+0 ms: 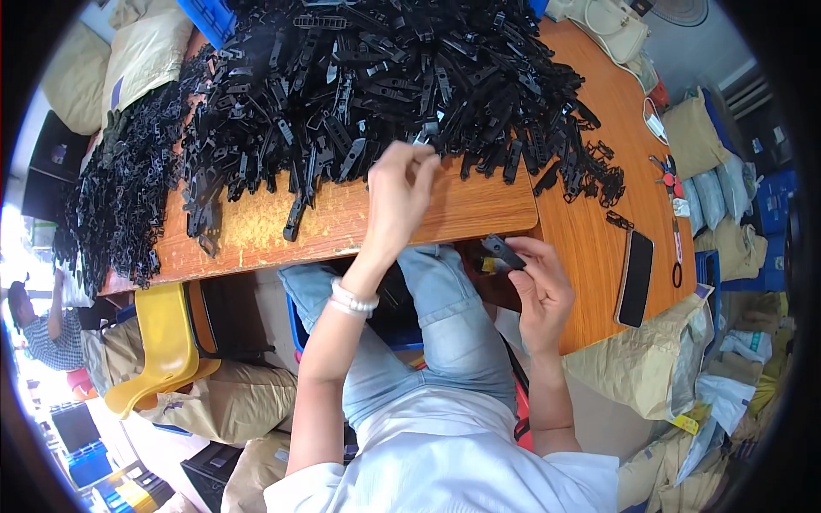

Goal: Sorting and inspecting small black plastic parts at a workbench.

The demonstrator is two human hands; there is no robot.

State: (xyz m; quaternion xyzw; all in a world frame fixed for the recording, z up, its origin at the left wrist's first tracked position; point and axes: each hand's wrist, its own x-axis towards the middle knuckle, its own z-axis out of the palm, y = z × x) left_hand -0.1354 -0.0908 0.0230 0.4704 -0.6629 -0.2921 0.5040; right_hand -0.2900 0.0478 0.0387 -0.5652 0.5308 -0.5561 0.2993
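Note:
A large heap of black plastic parts point(376, 85), long and narrow, covers the far side of the wooden table point(462, 205). At its near edge is my left hand point(400, 192), with fingers curled together and the fingertips against the parts. Whatever they pinch is too small and too hidden to name. My right hand point(546, 295) is over the table's front edge, above my right thigh. Between its thumb and fingers it grips a long black plastic part point(503, 252), tilted, with a small hole near one end.
A second heap of small black parts point(124, 188) lies at the left. On the right side of the table are a phone point(635, 278), scissors point(677, 256) and a few linked black pieces point(607, 184). A yellow chair point(162, 342) stands left; another person point(47, 325) is at far left.

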